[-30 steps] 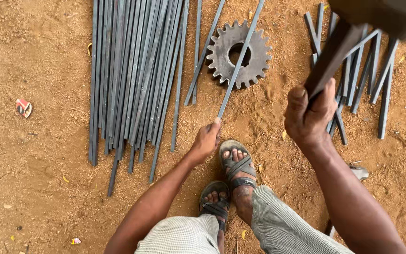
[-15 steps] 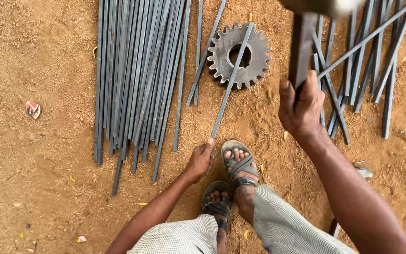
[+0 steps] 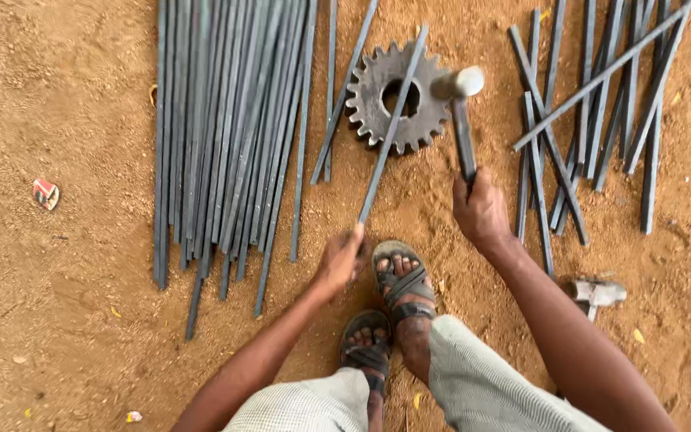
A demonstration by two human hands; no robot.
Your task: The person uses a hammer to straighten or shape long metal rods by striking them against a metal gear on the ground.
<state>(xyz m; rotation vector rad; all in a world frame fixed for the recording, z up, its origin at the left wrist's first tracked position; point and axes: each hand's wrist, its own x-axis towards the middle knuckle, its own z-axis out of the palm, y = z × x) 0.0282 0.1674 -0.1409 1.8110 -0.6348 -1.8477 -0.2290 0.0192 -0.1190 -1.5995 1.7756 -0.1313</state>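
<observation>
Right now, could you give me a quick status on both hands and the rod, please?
Left hand grips near end of metal rod. Rod lies across toothed gear. Right hand holds hammer, head at the gear. Nothing between them.

Bare arms, no sleeves. Pale grey-green checked cloth wrap over legs. Grey strap sandals w/ dark soles, both feet.

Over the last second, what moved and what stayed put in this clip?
The right hand swung the hammer down from its raised position; its head now sits at the gear, beside the rod lying across it. No grip changed: the left hand still pinches the rod's near end and the right hand still holds the hammer handle. The rod bundle, the scattered rods on the right and both sandalled feet stayed put.
</observation>
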